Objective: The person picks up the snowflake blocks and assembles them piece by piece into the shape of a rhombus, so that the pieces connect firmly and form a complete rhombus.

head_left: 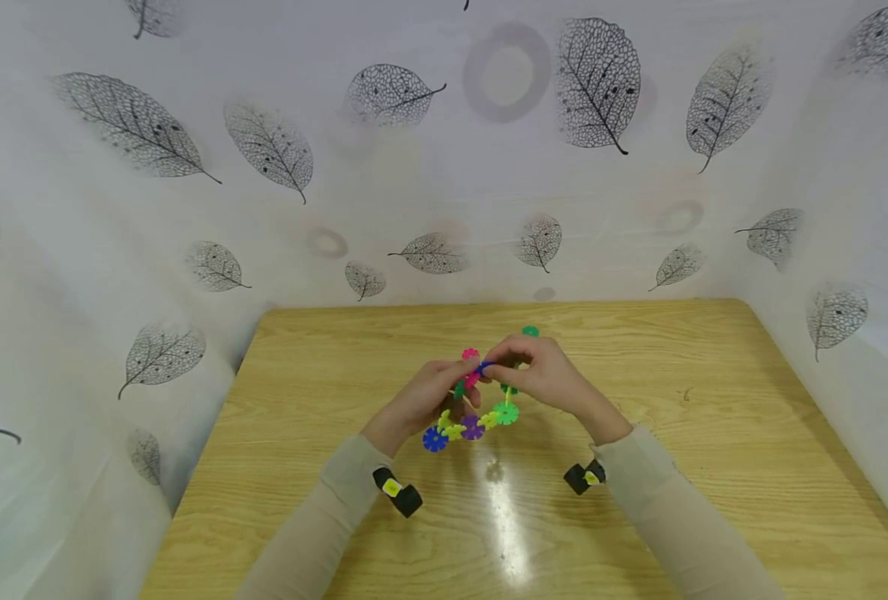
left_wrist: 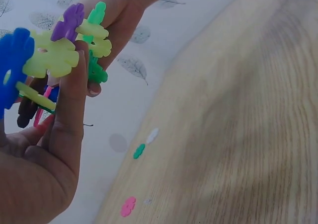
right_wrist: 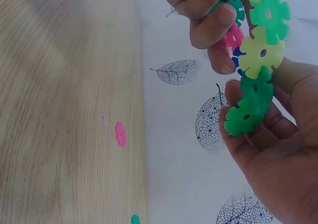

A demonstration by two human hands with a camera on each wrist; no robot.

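Note:
Above the table, both hands hold a chain of slotted plastic flower discs, linked edge to edge. My left hand (head_left: 414, 402) pinches a pink disc (head_left: 471, 380) near one end, fingers curled. Opposite it, my right hand (head_left: 552, 377) grips a dark blue disc (head_left: 483, 367) between thumb and fingers, right at the pink one. The rest of the chain hangs below in a loop: a blue disc (head_left: 435, 439), a purple disc (head_left: 472, 427) and a light green disc (head_left: 507, 413), with yellow discs (left_wrist: 52, 55) between. Green discs (right_wrist: 246, 115) lie against the right fingers.
On the wooden table (head_left: 714, 433) lie a loose pink disc (left_wrist: 128, 206), a green disc (left_wrist: 139, 151) and a white disc (left_wrist: 152, 135). Behind the table's far edge hangs a pale curtain (head_left: 489, 183) with leaf prints. Both wrists carry black cameras (head_left: 399, 493).

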